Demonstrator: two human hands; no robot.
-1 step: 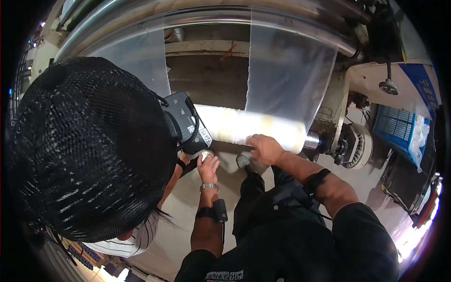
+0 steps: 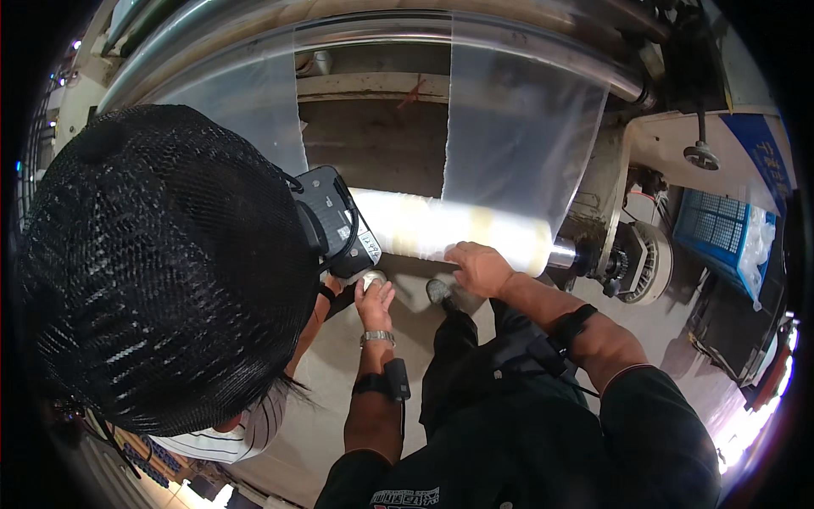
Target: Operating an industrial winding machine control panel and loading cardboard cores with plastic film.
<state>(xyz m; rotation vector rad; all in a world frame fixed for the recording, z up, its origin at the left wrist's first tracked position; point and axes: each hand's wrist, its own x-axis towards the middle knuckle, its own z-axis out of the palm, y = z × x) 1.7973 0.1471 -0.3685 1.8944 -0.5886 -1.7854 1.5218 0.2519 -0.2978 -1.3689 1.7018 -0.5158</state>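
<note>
Black mesh forms one co-worker's cap (image 2: 170, 263) at nine o'clock; two film sheets (image 2: 254, 102) hang at eleven and one; one left hand (image 2: 374, 304) curls at seven, hold unclear; one white roll (image 2: 441, 225) lies toward two; one right hand (image 2: 484, 271), apart at three, touches it, grip unclear, seemingly steadying it; the next move calls for light fingers

Watching from far away, I see white writing (image 2: 766, 156) on a blue sign (image 2: 746, 130) at two o'clock, numbers on a white sticker (image 2: 369, 241) on a black box (image 2: 326, 199) left of middle, toward nine, and white letters (image 2: 407, 497) on a dark shirt (image 2: 509, 450) at six.
</note>
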